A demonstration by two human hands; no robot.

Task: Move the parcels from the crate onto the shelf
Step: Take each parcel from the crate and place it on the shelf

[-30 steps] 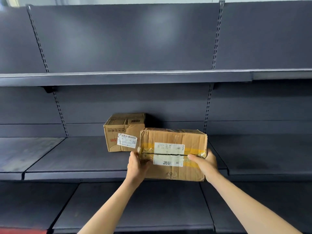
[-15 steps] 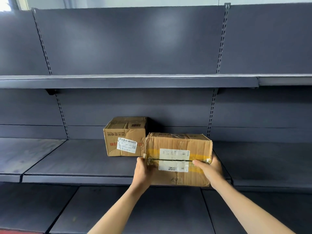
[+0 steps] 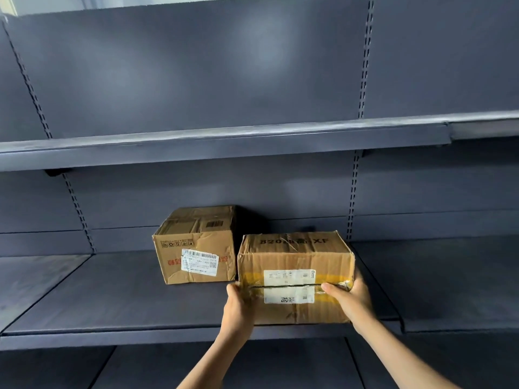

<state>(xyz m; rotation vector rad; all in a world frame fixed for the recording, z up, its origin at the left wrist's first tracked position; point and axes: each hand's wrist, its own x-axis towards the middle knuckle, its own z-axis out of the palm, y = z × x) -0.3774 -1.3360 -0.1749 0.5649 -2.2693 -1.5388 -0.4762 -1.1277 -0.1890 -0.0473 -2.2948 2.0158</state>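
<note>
a person is setting a second parcel (image 3: 295, 276) onto the middle shelf (image 3: 112, 304), just beside the first parcel (image 3: 196, 248).
the left hand (image 3: 238, 307) and right hand (image 3: 351, 299) are gripping the box's two lower front corners, fingers curled round the edges. the box is sitting near the shelf's front lip; sliding it squarely back, level with its neighbour, before letting go would likely be keeping it from tipping forward.

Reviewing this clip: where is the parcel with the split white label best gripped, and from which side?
By its two short ends, reaching in from the front, as the left hand and right hand do now. The taped parcel is wide and the other parcel stands close on its left.
</note>
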